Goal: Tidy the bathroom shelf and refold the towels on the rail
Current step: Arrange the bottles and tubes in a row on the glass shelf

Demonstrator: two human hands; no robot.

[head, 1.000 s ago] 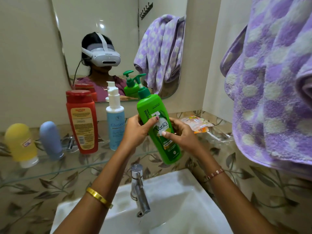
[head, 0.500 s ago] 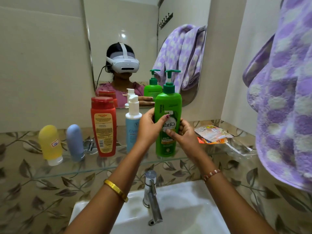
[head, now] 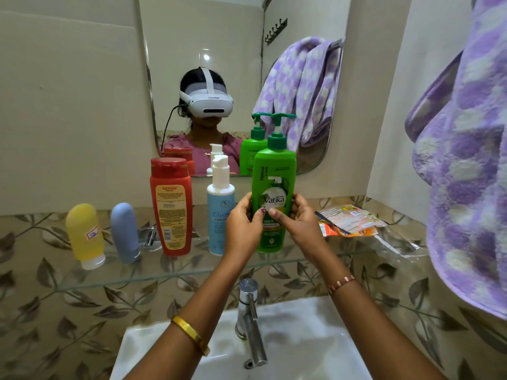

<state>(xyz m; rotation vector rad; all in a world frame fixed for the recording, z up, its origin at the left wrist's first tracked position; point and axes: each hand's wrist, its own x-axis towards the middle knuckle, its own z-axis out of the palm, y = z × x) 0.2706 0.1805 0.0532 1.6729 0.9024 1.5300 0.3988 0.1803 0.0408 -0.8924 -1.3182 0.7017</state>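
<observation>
A green pump shampoo bottle (head: 273,185) stands upright on the glass shelf (head: 170,272). My left hand (head: 242,224) grips its left side and my right hand (head: 300,220) grips its right side, thumbs on the label. Left of it on the shelf stand a light blue pump bottle (head: 219,209), a red bottle (head: 171,207), a blue tube (head: 125,231) and a yellow tube (head: 85,234). Crumpled sachets and plastic wrap (head: 349,219) lie on the shelf's right end. A purple spotted towel (head: 466,165) hangs at the right.
A white basin (head: 301,349) with a chrome tap (head: 249,322) sits below the shelf, between my forearms. The wall mirror (head: 219,64) behind the shelf reflects a person in a headset, the bottles and the towel. Leaf-patterned tiles cover the wall.
The green bottle has gone from tilted in the air to upright on the shelf beside the light blue bottle. Both hands still hold it. The view has shifted leftward.
</observation>
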